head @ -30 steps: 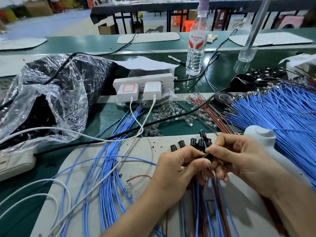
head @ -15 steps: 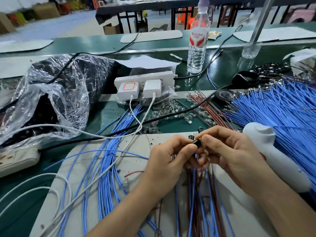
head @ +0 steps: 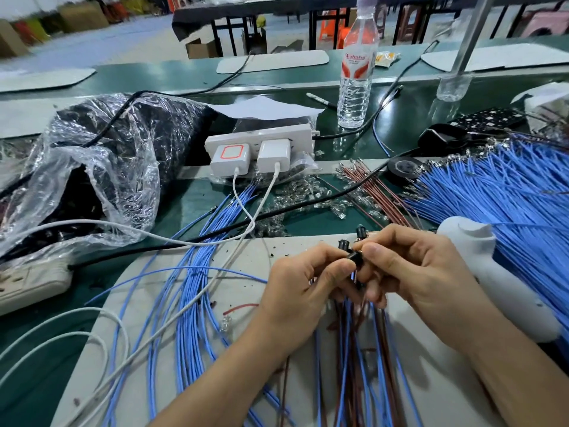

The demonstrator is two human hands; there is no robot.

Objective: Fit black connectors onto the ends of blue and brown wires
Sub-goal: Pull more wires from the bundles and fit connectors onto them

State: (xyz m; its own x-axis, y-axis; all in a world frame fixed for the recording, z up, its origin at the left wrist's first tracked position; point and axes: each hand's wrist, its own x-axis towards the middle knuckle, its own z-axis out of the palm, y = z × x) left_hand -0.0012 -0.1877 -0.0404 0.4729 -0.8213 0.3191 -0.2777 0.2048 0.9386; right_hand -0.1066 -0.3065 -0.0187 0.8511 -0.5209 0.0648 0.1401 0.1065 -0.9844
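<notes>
My left hand [head: 303,288] and my right hand [head: 412,266] meet over the grey mat [head: 243,291]. Between thumb and fingers of both sits a small black connector [head: 354,257]. Two more black connectors [head: 358,232] stick up just behind my fingers. My left hand grips a bunch of blue and brown wires [head: 354,349] that hangs down toward me. The wire ends inside my hands are hidden.
Loose blue wires [head: 191,291] lie to the left, a big fan of blue wires [head: 508,192] to the right, brown wires [head: 378,192] behind. A white tool [head: 489,266] lies beside my right hand. Power strip with chargers [head: 258,149], plastic bag [head: 101,167] and water bottle [head: 355,75] stand further back.
Both hands rose a little and closed in on the connector. Several connectors that fanned out behind my fingers a second ago are now mostly hidden by my hands.
</notes>
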